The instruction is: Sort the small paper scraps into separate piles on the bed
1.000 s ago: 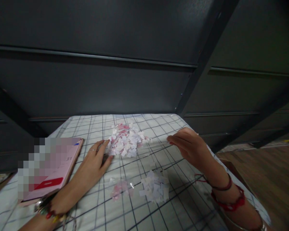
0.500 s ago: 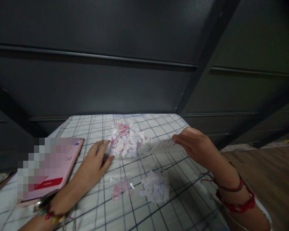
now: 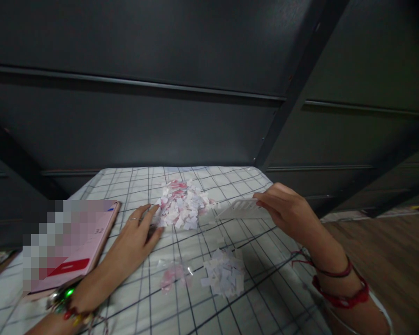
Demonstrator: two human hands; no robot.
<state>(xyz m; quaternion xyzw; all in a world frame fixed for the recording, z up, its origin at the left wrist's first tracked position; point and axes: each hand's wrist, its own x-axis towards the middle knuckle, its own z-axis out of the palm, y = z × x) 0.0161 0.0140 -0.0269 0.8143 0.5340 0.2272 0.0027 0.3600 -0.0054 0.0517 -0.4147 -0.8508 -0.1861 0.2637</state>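
My left hand (image 3: 139,232) lies on the cloth with its fingers apart, the tips at the left edge of a pile of paper scraps (image 3: 182,204), mostly white with some pink. My right hand (image 3: 281,207) pinches the far end of a thin, flat white card (image 3: 242,208) with a row of slots or marks on it. The card is tilted, and its lower edge is just right of the pile. Closer to me lie a smaller heap of white scraps (image 3: 226,272) and a clear plastic piece with pink scraps (image 3: 174,274).
A white cloth with a dark grid (image 3: 136,298) covers the table. At the left, beside my forearm, lies a phone or tablet (image 3: 101,232) with its screen lit. Dark panels (image 3: 143,125) rise behind the table, and wooden floor (image 3: 387,246) shows at the right.
My right hand has lifted the card's held end slightly and shifted a little to the right. A green light now shows on the left wrist. My left hand stays in place.
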